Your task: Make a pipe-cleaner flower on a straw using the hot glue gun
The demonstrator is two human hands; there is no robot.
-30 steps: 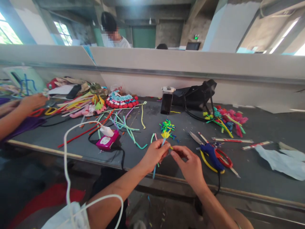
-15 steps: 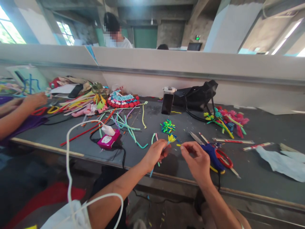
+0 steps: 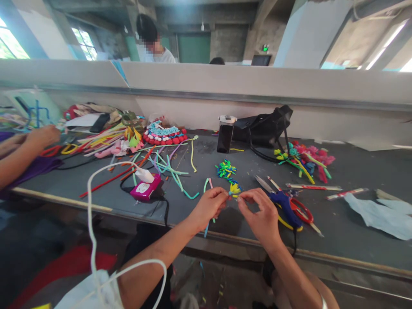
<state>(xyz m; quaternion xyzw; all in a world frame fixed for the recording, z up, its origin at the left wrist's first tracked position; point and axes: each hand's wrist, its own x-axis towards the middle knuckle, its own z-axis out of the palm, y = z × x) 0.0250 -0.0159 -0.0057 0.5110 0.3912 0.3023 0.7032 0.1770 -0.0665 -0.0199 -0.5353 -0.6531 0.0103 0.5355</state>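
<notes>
My left hand (image 3: 210,207) is closed, pinching a small pipe-cleaner flower (image 3: 234,188) with a yellow head; a light blue stem shows below the hand. In my right hand (image 3: 261,211), thumb and forefinger pinch a short yellow pipe-cleaner piece (image 3: 235,196) right at the base of the flower head. Whether the piece touches the flower is hard to make out. Behind the hands lies a pile of short green, blue and yellow pieces (image 3: 225,169). A blue glue gun (image 3: 286,209) and red-handled scissors (image 3: 302,211) rest beside my right hand.
Long pipe cleaners (image 3: 175,174) and a magenta power box (image 3: 146,188) lie to the left. At the back stand a phone (image 3: 225,138) and a black bag (image 3: 265,128). Colourful pipe-cleaner flowers (image 3: 310,161) lie to the right. A co-worker's hands (image 3: 41,137) are at far left.
My right hand has moved left with the yellow piece, bringing it up to the flower. My left hand keeps hold of the flower, now turned slightly. The view has shifted a little.
</notes>
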